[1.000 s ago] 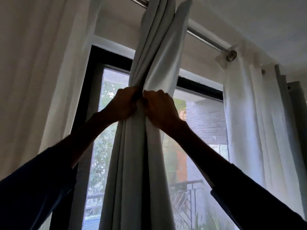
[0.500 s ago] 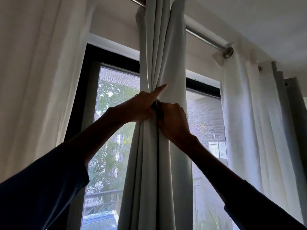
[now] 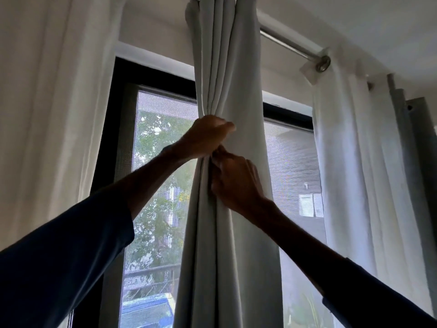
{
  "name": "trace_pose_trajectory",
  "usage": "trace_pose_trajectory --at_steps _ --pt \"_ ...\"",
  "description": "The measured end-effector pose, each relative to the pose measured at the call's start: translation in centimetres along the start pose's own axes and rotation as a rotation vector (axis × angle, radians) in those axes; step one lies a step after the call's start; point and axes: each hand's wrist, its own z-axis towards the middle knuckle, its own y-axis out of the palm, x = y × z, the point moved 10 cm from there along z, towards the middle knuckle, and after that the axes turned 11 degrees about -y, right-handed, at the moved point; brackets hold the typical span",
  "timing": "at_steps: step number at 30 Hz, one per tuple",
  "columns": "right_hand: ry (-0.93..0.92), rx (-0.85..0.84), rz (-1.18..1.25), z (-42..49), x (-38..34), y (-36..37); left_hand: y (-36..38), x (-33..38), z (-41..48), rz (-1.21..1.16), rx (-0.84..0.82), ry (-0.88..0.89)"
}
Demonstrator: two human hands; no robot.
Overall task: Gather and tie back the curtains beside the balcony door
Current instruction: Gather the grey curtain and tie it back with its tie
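My left hand [image 3: 205, 138] has drawn its pointing finger back in, so all its fingers [image 3: 224, 127] now curl round the gathered curtain [image 3: 236, 79], which hangs from the rod [image 3: 290, 45] before the balcony door [image 3: 160, 138]. My right hand [image 3: 236, 183] has dropped just beneath it, fingertips pinching the folds.

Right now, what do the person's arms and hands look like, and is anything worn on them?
Both arms wear loose dark navy sleeves, the left sleeve and right sleeve each ending well short of the wrist. The left hand and right hand are bare: no gloves, rings or watch visible, though backlighting shadows them.
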Motion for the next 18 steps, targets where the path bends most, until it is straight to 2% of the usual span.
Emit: trace_pose_trajectory --at_steps 3,5,9,11,12,14,16,18 --pt "-0.049 0.091 0.273 -0.9 0.2 0.4 -1.4 -1.2 -0.2 0.048 0.235 0.061" --pt "0.004 0.176 0.438 -1.4 2.7 0.4 -1.4 -1.9 -0.5 0.044 0.275 0.067" --pt "0.277 0.248 0.282 -2.8 10.6 1.0 -0.7 -2.1 -0.4 0.044 0.228 0.114" --pt "0.531 0.203 0.292 -4.0 14.9 2.0 -0.6 -1.9 -0.5 0.054 0.217 0.163" --pt "0.678 0.16 0.363 -4.9 16.7 2.8 -0.6 -1.9 -0.5 0.058 0.203 0.173" --pt "0.887 0.094 0.674 -6.2 18.7 5.3 -0.7 -2.0 -0.7 0.046 0.16 0.196" --pt "0.912 0.04 0.94 -6.1 18.5 7.4 -0.9 -2.3 -1.0 0.011 0.103 0.225" --pt "0.882 0.052 0.992 -5.8 18.1 8.5 -1.5 -2.7 -1.1 -0.01 0.078 0.244"
